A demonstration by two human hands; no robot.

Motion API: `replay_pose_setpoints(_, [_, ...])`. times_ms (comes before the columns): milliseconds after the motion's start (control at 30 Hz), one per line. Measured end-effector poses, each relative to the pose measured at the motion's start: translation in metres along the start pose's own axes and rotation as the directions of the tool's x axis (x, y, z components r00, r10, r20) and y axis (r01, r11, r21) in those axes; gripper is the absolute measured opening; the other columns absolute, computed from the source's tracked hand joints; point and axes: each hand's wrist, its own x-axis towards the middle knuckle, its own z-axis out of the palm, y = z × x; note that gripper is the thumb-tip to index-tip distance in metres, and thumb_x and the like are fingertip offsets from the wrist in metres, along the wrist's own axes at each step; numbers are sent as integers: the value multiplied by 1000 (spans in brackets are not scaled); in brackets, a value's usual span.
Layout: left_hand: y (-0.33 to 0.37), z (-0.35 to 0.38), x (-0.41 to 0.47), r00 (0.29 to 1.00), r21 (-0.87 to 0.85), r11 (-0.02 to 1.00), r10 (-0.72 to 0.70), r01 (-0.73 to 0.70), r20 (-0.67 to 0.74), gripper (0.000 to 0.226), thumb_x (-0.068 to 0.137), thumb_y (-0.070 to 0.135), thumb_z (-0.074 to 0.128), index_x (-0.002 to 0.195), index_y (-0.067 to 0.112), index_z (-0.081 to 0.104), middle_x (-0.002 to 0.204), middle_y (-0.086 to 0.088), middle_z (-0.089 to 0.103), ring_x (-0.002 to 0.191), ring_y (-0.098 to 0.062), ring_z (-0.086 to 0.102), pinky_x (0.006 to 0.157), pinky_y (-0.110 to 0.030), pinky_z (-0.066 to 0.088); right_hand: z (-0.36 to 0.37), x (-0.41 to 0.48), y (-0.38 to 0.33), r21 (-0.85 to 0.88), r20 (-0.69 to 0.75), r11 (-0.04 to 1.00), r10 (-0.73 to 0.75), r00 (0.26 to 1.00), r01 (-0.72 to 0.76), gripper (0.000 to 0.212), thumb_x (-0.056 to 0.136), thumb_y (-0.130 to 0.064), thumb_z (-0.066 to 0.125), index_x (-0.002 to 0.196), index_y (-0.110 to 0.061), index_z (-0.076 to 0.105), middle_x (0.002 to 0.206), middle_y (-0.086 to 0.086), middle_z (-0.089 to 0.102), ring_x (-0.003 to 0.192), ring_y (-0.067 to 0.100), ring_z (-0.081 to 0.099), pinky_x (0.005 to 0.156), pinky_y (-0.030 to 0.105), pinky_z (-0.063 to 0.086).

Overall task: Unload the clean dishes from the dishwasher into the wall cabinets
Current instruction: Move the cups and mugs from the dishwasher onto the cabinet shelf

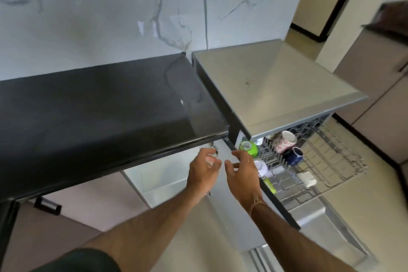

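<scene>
While dish rack (331, 157) sits out — left hand (203, 170): curled, hold unclear | right hand (242, 174): fingers spread, empty

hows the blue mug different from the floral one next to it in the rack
The floral mug is white with a pink print; the blue mug is plain dark blue. The floral mug sits further back in the rack, the blue mug nearer. Both lie tilted, side by side.

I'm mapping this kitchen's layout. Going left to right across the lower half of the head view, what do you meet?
black cabinet handle → left hand → right hand → floral cup → white container
</scene>
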Motion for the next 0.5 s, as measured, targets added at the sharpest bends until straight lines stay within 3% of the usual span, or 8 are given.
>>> replay_pose_setpoints(133, [54, 24, -7, 979, 75, 978, 190, -196, 78, 11, 93, 29, 62, 101, 22, 65, 96, 8, 70, 86, -7, 65, 71, -16, 52, -54, 6, 13, -26, -111, 1000, 14, 994, -17, 16, 95, -33, 58, 107, -23, 55, 106, -3, 62, 83, 10, 63, 77, 39, 57])
replay_pose_setpoints(233, [77, 59, -5, 946, 147, 947, 256, -287, 198, 13, 92, 27, 60, 100, 20, 67, 93, 5, 71, 84, -8, 66, 67, -13, 50, -87, 18, 38, -53, -140, 996, 58, 988, -66, 10, 93, -28, 60, 99, -21, 57, 100, -2, 64, 81, 13, 62, 78, 40, 55])
replay_pose_setpoints(400, [87, 137, 23, 881, 319, 888, 170, -331, 442, 25, 93, 21, 54, 115, 10, 60, 106, -9, 69, 95, -24, 66, 81, -42, 56, -116, 58, 105, -125, -10, 989, 84, 996, -84, 14, 90, -16, 62, 102, -20, 57, 99, -5, 63, 89, 17, 63, 83, 41, 56])
replay_pose_setpoints(500, [78, 187, 48, 888, 365, 891, 83, -270, 453, 27, 92, 15, 55, 118, 8, 56, 116, -8, 65, 103, -25, 65, 85, -43, 56, -120, 95, 150, -167, 75, 984, 80, 994, -67, 16, 90, -14, 61, 104, -18, 57, 105, -2, 64, 93, 19, 63, 86, 42, 56])
